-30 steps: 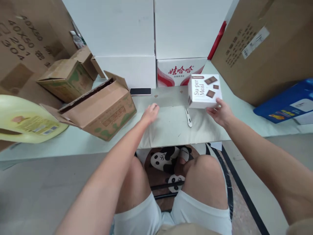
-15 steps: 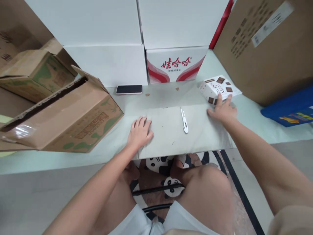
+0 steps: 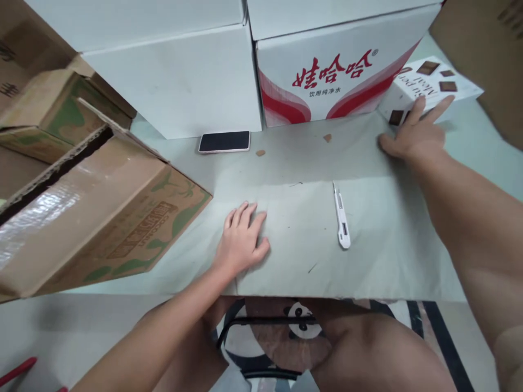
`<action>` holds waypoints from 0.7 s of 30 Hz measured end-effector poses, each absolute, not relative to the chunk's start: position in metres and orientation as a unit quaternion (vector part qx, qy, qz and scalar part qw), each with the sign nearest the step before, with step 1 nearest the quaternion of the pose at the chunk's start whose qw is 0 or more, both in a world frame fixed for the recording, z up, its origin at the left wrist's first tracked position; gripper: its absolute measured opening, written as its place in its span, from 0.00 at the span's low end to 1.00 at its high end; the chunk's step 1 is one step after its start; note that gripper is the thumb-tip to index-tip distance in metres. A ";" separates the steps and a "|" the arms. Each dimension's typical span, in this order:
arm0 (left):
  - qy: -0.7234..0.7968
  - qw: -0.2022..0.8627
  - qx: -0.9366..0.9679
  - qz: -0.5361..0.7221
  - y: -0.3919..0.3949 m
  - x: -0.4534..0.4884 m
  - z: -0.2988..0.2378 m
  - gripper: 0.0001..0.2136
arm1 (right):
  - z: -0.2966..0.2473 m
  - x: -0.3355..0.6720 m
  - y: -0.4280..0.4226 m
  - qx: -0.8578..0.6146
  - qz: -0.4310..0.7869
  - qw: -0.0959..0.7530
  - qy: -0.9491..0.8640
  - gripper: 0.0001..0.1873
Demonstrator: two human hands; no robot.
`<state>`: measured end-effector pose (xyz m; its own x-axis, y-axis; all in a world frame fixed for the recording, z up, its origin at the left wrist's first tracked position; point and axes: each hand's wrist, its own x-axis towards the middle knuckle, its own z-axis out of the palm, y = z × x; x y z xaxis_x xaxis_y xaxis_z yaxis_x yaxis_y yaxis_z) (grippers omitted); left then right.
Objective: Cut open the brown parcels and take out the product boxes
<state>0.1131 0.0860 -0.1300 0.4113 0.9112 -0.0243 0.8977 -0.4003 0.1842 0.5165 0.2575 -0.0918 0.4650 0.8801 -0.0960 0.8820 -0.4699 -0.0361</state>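
Note:
On the right, my right hand (image 3: 420, 130) has its fingers spread, the tips on a small white box (image 3: 443, 71) printed with brown squares and the words "Super Meal". The thumb points left, near the box's front lower corner, and the hand is not wrapped round the box. My left hand (image 3: 241, 239) lies on the pale cloth-covered table (image 3: 286, 250) with fingers apart and nothing in it. Between the hands, closer to the middle, lies a white utility knife (image 3: 341, 218) with its narrow tip pointing away from me.
An open brown carton (image 3: 122, 218) stands at left, with more brown cartons (image 3: 53, 109) behind it. White cartons (image 3: 175, 81) form a wall at the back, one with red lettering (image 3: 335, 81). A phone (image 3: 224, 141) and small brown scraps (image 3: 260, 153) lie before them.
The camera view has shifted, so the table appears larger. My right hand stays on the white box, which now sits closer against the red-lettered carton. My left hand still rests on the table.

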 end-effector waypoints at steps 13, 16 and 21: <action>0.529 0.074 0.844 0.034 0.089 0.108 -0.133 0.26 | -0.120 0.521 0.271 0.786 -0.030 -0.149 0.599 0.27; 0.532 0.079 0.842 0.033 0.089 0.109 -0.131 0.26 | -0.114 0.519 0.270 0.785 -0.014 -0.119 0.608 0.24; 0.533 0.091 0.841 0.026 0.086 0.112 -0.127 0.28 | -0.087 0.512 0.266 0.768 -0.040 -0.018 0.639 0.21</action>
